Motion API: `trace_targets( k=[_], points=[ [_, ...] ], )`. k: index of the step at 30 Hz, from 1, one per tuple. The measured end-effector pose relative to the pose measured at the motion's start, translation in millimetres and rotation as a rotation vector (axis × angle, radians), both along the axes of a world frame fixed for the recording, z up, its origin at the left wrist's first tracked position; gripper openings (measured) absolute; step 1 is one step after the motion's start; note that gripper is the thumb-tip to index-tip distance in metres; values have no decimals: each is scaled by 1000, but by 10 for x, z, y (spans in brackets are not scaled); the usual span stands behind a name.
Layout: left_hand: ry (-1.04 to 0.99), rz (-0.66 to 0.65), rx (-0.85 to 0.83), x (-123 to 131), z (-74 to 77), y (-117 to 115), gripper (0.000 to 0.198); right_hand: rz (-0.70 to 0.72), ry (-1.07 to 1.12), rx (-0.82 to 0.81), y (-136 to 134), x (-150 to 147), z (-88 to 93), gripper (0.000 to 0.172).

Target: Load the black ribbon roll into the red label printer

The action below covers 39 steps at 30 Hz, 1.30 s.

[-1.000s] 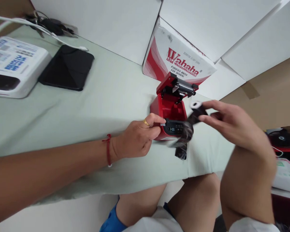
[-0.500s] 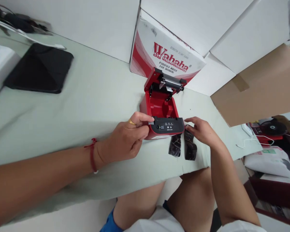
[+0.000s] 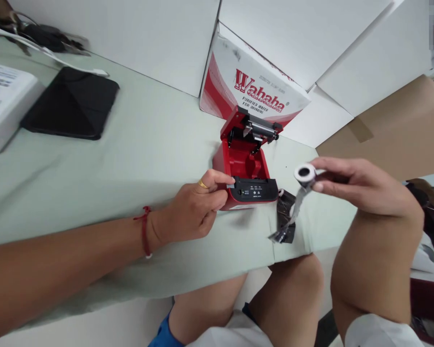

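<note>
Printer (image 3: 248, 166), red and small, sits on the bench (image 3: 155, 164) in front of the seated person, its lid (image 3: 251, 126) tipped back and its red hollow (image 3: 242, 159) bare to view. Behind the lid leans a water carton (image 3: 255, 70); whether the two touch, I cannot tell.

At the near left corner is the left hand (image 3: 197, 209), index finger stretched onto the black panel (image 3: 255, 189) and thumb folded below, with a small grey piece (image 3: 231, 185) under the fingertip. This probably steadies the body, though I cannot tell whether that grip pinches anything or merely rests.

Off the opposite side, the right hand (image 3: 365, 188) is raised above the bench, its grip closed between thumb and fingers on a roll (image 3: 306, 181). Holding it by one end leaves the other end's white ring and dark hole facing outward, and likely lets the loose strip (image 3: 297, 208) hang without being crushed.

Below, a second roll (image 3: 285, 201) lies just beside the printer, perhaps put there to be within easy reach; the strip partly covers it.
</note>
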State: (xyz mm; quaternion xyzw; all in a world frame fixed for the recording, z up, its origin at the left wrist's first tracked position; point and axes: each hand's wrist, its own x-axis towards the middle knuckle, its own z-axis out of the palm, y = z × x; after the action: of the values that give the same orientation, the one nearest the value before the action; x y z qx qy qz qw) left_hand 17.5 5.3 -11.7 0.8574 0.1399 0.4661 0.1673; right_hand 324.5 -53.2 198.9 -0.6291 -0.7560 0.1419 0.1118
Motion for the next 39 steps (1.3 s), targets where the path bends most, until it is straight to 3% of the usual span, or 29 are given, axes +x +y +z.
trace_targets(
  k=[3, 8, 16, 19, 23, 27, 30, 35, 39],
  points=[
    [3, 1, 11, 4, -4, -1, 27, 59, -60, -114, 299, -404, -77, 40],
    [12, 11, 24, 19, -9, -7, 25, 159, -425, -171, 706, -959, -384, 29],
    [19, 25, 43, 31, -11, -17, 24, 165, -606, -337, 959, -1026, -652, 34],
    [21, 33, 59, 25, -14, -17, 24, 225, -575, -370, 969, -989, -660, 29],
    [29, 49, 74, 14, -16, -19, 24, 238, -277, -173, 783, -952, -482, 24],
    [-6, 62, 85, 19, -21, -37, 29, 62, -14, 400, 621, -953, -341, 28],
    [-68, 99, 81, 38, -13, -61, 38, 17, -74, 679, 710, -865, -416, 41],
    [-67, 52, 133, 47, 38, -85, 59, 118, -154, 525, 911, -628, -721, 59],
    [90, 0, 121, 22, 36, -94, 64, 112, -92, 511, 792, -623, -842, 53]
  ],
)
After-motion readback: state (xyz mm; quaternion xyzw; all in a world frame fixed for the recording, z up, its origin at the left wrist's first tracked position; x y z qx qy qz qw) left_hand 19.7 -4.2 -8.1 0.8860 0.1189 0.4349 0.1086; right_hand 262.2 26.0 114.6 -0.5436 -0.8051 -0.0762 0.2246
